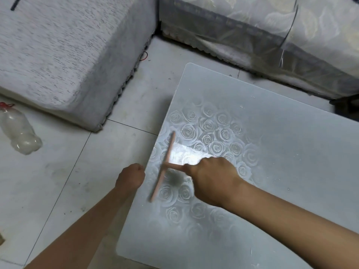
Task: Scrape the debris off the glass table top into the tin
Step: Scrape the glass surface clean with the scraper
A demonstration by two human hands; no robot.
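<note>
Head view, near end first.

A: L hand [131, 177] just off the table's near-left edge, fingers curled under, seen from the back. Gripping anything? Can't tell. No tin in view. My guess: it's held below the rim there to catch the sweep.

B: R hand?

A: R hand [211, 179] wrapped round the stem of a pink T-shaped plastic scraper [167, 158]. Blade lies on the frosted rose-patterned glass table top [281, 152] close to that edge, prob. so the stroke ends over the drop. Hands apart, blade between.

B: Debris?

A: Few small white flecks [241, 106] further up the glass, well apart from the blade. Not yet reached.

B: Beyond?

A: Clear plastic bottle [18, 131] lying on pale tiled floor [141, 105], grey fabric-covered cushion block [58, 55] behind.
</note>
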